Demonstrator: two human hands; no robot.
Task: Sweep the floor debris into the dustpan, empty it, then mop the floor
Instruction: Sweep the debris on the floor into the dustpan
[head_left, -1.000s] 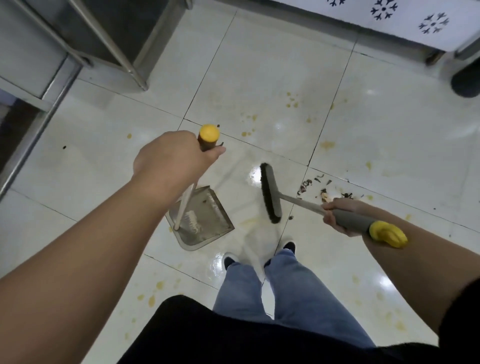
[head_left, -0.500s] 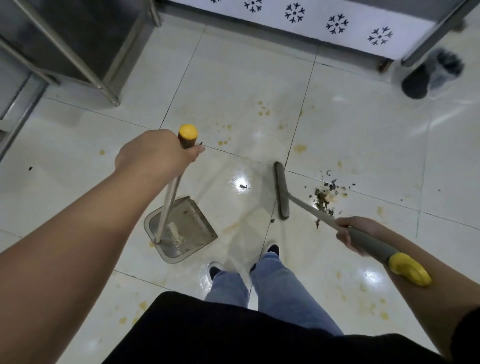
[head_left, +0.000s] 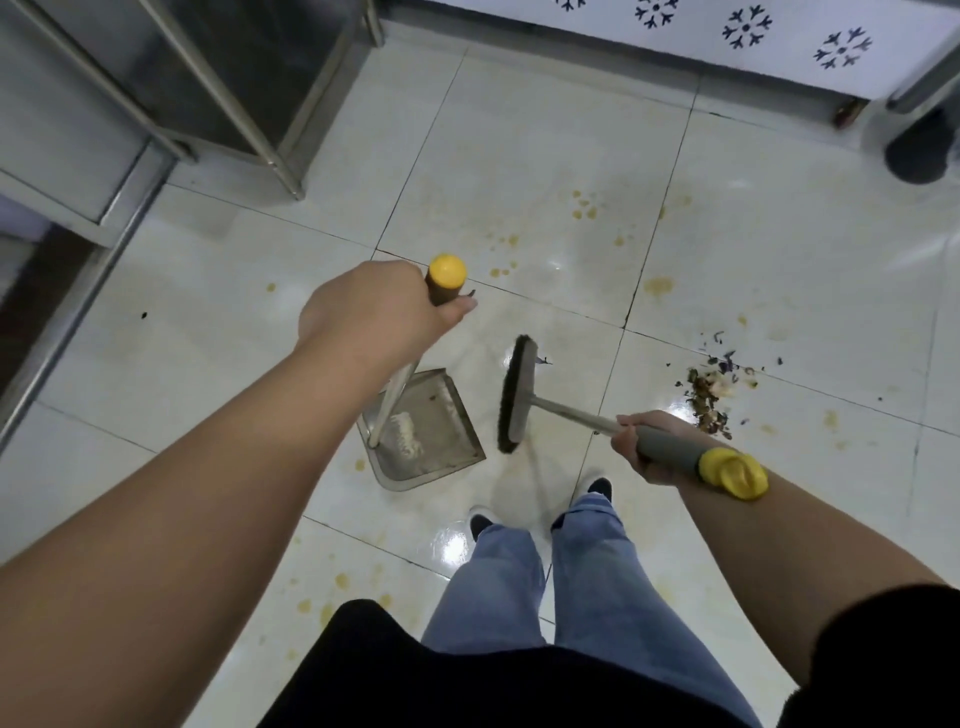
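Observation:
My left hand (head_left: 374, 312) grips the yellow-capped upright handle of a grey dustpan (head_left: 431, 436) that rests on the white tile floor in front of my feet. My right hand (head_left: 641, 441) holds the grey, yellow-ended handle of a short broom. The broom head (head_left: 514, 395) stands just right of the dustpan's open edge, bristles facing the pan. A pile of dark and tan debris (head_left: 711, 389) lies on the tiles to the right, behind the broom head and above my right hand. Something pale lies inside the pan near the handle base.
Yellow-brown stains (head_left: 657, 285) dot the floor. A steel cabinet on legs (head_left: 249, 104) stands at the upper left. A white panel with snowflake cut-outs (head_left: 727, 31) runs along the top, with a dark round object (head_left: 917, 150) at the upper right. My shoes (head_left: 540, 506) are below the dustpan.
The broom head has swung left, away from the debris pile, and now stands close to the dustpan's mouth. The view has shifted, so the debris appears further right. Both grips are unchanged.

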